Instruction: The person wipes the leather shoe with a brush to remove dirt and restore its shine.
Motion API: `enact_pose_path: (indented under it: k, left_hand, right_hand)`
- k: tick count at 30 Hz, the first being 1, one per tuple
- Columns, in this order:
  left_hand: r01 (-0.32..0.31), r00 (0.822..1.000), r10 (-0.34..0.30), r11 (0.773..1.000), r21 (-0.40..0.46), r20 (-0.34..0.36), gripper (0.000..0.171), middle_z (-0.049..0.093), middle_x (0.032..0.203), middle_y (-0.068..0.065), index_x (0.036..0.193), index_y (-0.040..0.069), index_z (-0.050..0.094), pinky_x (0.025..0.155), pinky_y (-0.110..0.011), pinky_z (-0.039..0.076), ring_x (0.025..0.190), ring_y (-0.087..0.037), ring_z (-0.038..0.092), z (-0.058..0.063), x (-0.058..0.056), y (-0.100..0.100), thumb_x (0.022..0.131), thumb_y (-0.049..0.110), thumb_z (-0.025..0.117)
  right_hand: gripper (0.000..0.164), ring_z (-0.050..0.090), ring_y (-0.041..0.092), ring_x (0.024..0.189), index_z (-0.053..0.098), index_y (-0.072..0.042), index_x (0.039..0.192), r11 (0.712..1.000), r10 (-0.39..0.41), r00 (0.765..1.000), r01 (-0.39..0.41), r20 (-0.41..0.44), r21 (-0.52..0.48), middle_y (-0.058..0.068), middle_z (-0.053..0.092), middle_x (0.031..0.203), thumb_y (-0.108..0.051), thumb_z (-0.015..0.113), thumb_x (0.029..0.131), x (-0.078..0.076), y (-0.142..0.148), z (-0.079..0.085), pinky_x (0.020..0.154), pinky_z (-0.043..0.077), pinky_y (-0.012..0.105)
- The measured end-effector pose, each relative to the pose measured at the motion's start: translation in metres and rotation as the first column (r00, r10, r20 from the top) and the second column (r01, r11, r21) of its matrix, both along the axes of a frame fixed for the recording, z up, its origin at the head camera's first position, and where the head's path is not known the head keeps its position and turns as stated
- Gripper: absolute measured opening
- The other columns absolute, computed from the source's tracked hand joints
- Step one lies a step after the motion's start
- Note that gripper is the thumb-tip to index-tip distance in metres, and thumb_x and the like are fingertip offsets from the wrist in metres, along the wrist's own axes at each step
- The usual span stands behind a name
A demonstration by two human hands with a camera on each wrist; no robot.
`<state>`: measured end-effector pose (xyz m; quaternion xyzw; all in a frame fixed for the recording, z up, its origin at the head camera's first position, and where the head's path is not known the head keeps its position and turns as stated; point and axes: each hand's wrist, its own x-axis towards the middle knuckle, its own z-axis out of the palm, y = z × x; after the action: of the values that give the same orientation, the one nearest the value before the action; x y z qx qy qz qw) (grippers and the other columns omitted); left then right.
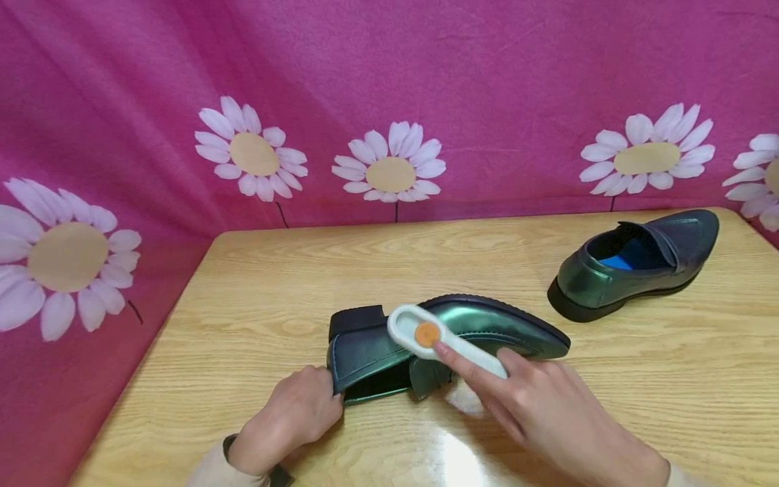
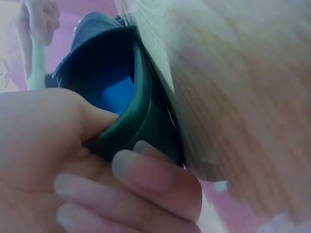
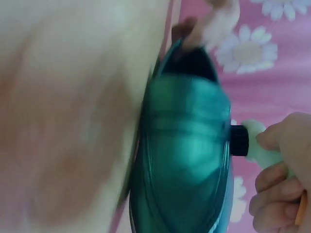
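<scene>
A dark green metallic loafer (image 1: 365,353) lies on its side on the table, toe to the right and opening facing the near edge. At its heel, my left hand (image 1: 296,408) grips the back rim; the left wrist view has the thumb inside over the blue insole (image 2: 116,94) and the fingers outside. My right hand (image 1: 548,407) holds a white shoe brush (image 1: 471,355) by the handle, index finger on its orange button (image 1: 428,333). Dark bristles (image 3: 238,141) meet the shoe's upturned side in the right wrist view.
A matching loafer (image 1: 615,274) stands upright at the back right of the wooden table (image 1: 292,270). Behind the table hangs a pink cloth (image 1: 487,81) with large white daisies, and it also runs down the left side.
</scene>
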<state>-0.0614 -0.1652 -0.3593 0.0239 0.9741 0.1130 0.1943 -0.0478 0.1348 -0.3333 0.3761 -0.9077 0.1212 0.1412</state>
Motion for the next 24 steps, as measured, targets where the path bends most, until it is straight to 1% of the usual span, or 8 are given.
enact_pose_path:
  k: [4, 8, 12, 15, 18, 20, 21, 24]
  left_hand:
    - [-0.003, 1.0, 0.003, 1.0, -0.002, 0.009, 0.018, 0.053, 0.069, -0.008, 0.077, -0.001, 0.059, 0.056, -0.035, 0.043, 0.059, -0.021, 0.049, 0.0, -0.001, 0.0, 0.085, 0.015, 0.057]
    - [-0.004, 1.0, 0.004, 1.0, -0.003, 0.009, 0.017, 0.054, 0.07, -0.008, 0.078, -0.001, 0.059, 0.057, -0.036, 0.044, 0.06, -0.021, 0.049, -0.001, 0.0, 0.0, 0.085, 0.015, 0.057]
    - [0.001, 1.0, -0.001, 1.0, -0.006, -0.015, 0.016, 0.054, 0.069, -0.008, 0.075, -0.001, 0.058, 0.057, -0.037, 0.045, 0.059, -0.02, 0.05, -0.001, 0.002, -0.001, 0.083, 0.013, 0.057]
    - [0.005, 1.0, -0.005, 1.0, -0.006, -0.016, 0.017, 0.054, 0.069, -0.008, 0.076, -0.001, 0.059, 0.057, -0.037, 0.046, 0.059, -0.02, 0.05, 0.0, 0.002, 0.0, 0.084, 0.013, 0.056]
    - [0.005, 1.0, -0.005, 1.0, -0.001, 0.001, 0.019, 0.055, 0.072, -0.009, 0.081, -0.003, 0.06, 0.058, -0.037, 0.045, 0.061, -0.02, 0.05, -0.001, 0.0, 0.002, 0.086, 0.015, 0.056]
    - [0.002, 1.0, -0.002, 1.0, 0.0, 0.014, 0.02, 0.055, 0.072, -0.009, 0.083, -0.003, 0.061, 0.059, -0.037, 0.045, 0.062, -0.021, 0.05, 0.0, -0.001, 0.003, 0.087, 0.015, 0.056]
    - [0.0, 1.0, 0.0, 1.0, 0.001, 0.019, 0.02, 0.055, 0.073, -0.009, 0.083, -0.004, 0.061, 0.059, -0.037, 0.045, 0.062, -0.021, 0.05, -0.001, -0.001, 0.003, 0.087, 0.015, 0.056]
    - [0.001, 1.0, -0.001, 1.0, 0.002, 0.023, 0.02, 0.054, 0.073, -0.008, 0.083, -0.003, 0.06, 0.059, -0.036, 0.045, 0.062, -0.021, 0.05, -0.001, -0.001, 0.003, 0.087, 0.016, 0.056]
  right_hand:
    - [0.047, 0.023, -0.001, 0.047, 0.032, -0.039, 0.149, 0.997, -0.072, 0.996, 0.072, -0.052, -0.012, -0.011, 0.034, 0.065, -0.044, 0.034, 0.102, -0.009, 0.006, 0.001, 0.044, 0.026, 0.017]
    - [0.054, 0.028, -0.002, 0.049, 0.034, -0.035, 0.149, 0.999, 0.04, 0.999, -0.039, 0.03, -0.022, -0.01, 0.039, 0.067, -0.034, 0.054, 0.099, -0.001, -0.002, -0.005, 0.045, 0.029, 0.017]
    - [0.075, 0.031, -0.002, 0.051, 0.031, -0.034, 0.15, 0.987, 0.158, 0.964, -0.159, 0.215, -0.013, -0.008, 0.043, 0.072, -0.022, 0.071, 0.087, 0.011, -0.014, -0.011, 0.046, 0.031, 0.016]
    - [0.062, 0.027, -0.002, 0.049, 0.034, -0.035, 0.149, 0.992, 0.127, 0.985, -0.127, 0.12, -0.004, -0.008, 0.04, 0.069, -0.029, 0.061, 0.095, 0.007, -0.015, -0.008, 0.044, 0.027, 0.016]
    - [0.046, 0.021, 0.0, 0.047, 0.036, -0.037, 0.148, 1.0, 0.025, 0.997, -0.026, -0.068, -0.016, -0.009, 0.034, 0.064, -0.041, 0.034, 0.103, -0.002, -0.011, -0.004, 0.042, 0.021, 0.017]
    - [0.054, 0.02, 0.001, 0.046, 0.035, -0.037, 0.149, 0.999, -0.039, 0.99, 0.037, -0.138, -0.019, -0.009, 0.031, 0.062, -0.045, 0.013, 0.101, -0.007, -0.007, -0.002, 0.042, 0.02, 0.017]
    - [0.055, 0.02, 0.002, 0.045, 0.034, -0.036, 0.149, 0.998, -0.053, 0.989, 0.051, -0.141, -0.02, -0.008, 0.032, 0.062, -0.047, 0.011, 0.1, -0.008, -0.006, -0.001, 0.042, 0.02, 0.018]
    - [0.047, 0.023, 0.001, 0.045, 0.035, -0.035, 0.149, 1.0, -0.025, 0.996, 0.024, -0.086, -0.008, -0.007, 0.037, 0.063, -0.04, 0.04, 0.102, -0.004, -0.008, -0.001, 0.043, 0.024, 0.017]
